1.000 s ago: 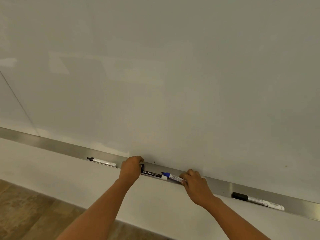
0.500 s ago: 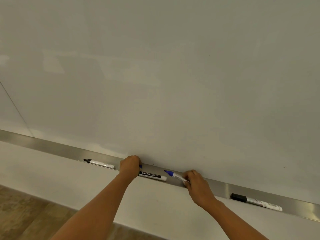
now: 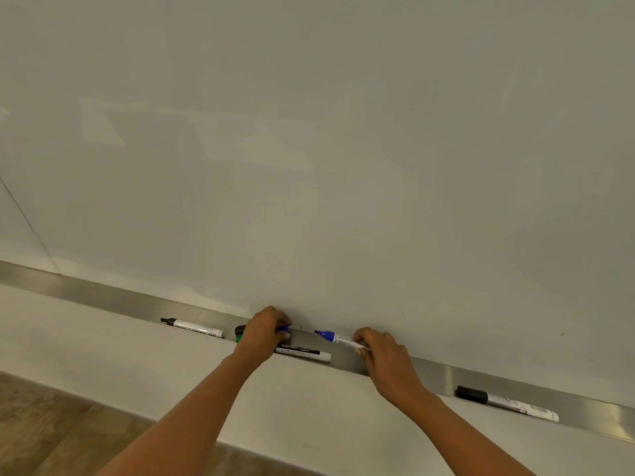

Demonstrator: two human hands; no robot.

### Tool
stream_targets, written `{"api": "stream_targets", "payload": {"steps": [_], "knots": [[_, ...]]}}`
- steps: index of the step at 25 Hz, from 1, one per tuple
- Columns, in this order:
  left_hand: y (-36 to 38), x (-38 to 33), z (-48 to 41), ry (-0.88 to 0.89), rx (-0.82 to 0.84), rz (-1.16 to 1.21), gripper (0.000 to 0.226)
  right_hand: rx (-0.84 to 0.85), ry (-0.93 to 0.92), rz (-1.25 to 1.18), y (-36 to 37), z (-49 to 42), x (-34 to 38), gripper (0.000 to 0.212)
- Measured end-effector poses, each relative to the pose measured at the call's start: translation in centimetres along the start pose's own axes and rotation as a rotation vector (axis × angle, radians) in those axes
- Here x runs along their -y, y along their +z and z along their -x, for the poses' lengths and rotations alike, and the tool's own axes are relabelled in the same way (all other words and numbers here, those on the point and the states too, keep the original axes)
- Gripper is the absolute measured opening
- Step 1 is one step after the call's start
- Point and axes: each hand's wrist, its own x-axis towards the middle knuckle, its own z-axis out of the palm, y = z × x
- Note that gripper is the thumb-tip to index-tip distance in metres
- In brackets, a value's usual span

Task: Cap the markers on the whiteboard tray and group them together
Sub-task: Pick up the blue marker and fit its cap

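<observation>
My right hand (image 3: pixel 385 352) gripped the uncapped blue marker (image 3: pixel 338 338) above the tray (image 3: pixel 103 297). My left hand (image 3: pixel 266 333) closed around a blue cap (image 3: pixel 284 328).

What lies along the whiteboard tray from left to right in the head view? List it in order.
Uncapped black marker → left hand closed on a blue cap → black-labelled marker → uncapped blue marker → right hand holding it → capped black marker, all on the tray.
</observation>
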Motion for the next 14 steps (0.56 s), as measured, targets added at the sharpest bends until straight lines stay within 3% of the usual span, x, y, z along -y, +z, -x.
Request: {"api": "stream_targets", "payload": {"steps": [14], "knots": [[0.8,-2.9,0.3,0.267,0.022,0.165,0.022,0.016,-0.045,0.028,-0.6,-0.9,0.7,0.023]]}}
